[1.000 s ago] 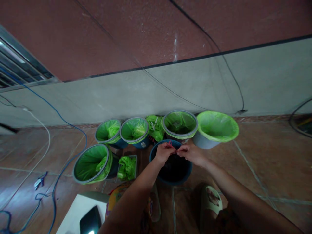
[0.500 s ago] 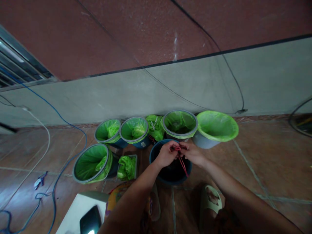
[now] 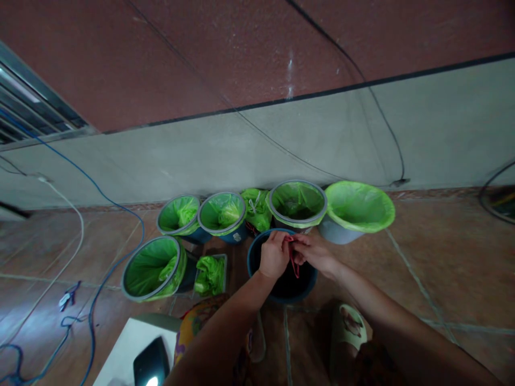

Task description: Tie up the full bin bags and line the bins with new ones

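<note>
My left hand [image 3: 276, 254] and my right hand [image 3: 316, 252] meet above a dark blue bin [image 3: 251, 257] that has no bag over its rim. Both hands are closed on a thin red string [image 3: 295, 268], which hangs in a loop between them over the bin's mouth. The exact grip of the fingertips is partly hidden by the hands. Just behind stands a bin with a grey ring and a green bag [image 3: 298, 201]. A tied green bag [image 3: 257, 209] sits to its left.
Along the wall are more green-lined bins, including a pale one [image 3: 358, 209] at right and a tilted one [image 3: 151, 268] at left. A small basket [image 3: 225, 276] holds crumpled green bags [image 3: 210, 276]. A phone [image 3: 151, 362] lies on a white surface [image 3: 120, 348]. A blue cable [image 3: 92, 316] crosses the floor.
My left hand has turned, its back now facing up more. The red string's hanging loop has swung left and looks shorter. The bins have stayed put.
</note>
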A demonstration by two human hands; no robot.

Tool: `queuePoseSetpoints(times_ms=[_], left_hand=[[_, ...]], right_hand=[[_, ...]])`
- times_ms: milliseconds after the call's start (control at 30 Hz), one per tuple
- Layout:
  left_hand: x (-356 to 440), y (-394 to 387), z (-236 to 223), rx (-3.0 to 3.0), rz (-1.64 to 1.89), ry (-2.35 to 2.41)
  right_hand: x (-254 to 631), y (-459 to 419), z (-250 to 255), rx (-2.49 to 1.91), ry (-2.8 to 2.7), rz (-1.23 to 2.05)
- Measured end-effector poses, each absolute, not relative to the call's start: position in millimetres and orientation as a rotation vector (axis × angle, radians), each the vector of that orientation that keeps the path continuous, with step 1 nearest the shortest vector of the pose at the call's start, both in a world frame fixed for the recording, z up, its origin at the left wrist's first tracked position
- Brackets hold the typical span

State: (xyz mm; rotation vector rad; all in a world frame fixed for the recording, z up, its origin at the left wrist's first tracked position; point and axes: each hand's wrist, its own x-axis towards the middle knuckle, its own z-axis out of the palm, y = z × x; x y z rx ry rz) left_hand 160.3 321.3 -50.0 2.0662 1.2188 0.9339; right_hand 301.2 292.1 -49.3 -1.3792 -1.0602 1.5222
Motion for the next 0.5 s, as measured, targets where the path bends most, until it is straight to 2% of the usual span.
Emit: queuePoseSetpoints(times_ms=[300,500], left_hand=[[164,325,-49,1.63,1.061,1.155],[165,331,-49,1.276,0.899,1.021]], right_hand=[[313,291,-38,-1.324,-0.984,1.539],[316,293,-45,-1.387,-1.074,1.488]])
